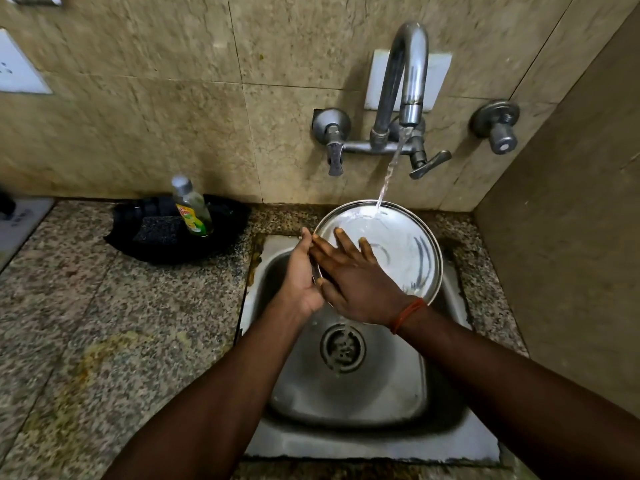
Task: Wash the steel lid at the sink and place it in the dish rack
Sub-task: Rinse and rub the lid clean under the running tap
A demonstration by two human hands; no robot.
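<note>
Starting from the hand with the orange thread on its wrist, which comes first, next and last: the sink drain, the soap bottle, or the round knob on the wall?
From the right hand:
1. Sink drain, just below it in the basin.
2. Soap bottle, off to the left on the counter.
3. Round knob, up on the wall at the right.

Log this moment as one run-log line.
stage: rinsing | lid: under running tap, over sink | left hand: holds lid edge | right hand: flat on lid | rack: unseen

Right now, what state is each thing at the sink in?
tap: running, stream landing on the lid's far edge
steel lid: tilted over the sink, wet
left hand: gripping the lid's left rim
right hand: flat on the lid's face
soap bottle: upright, capped
sink: unplugged
</note>
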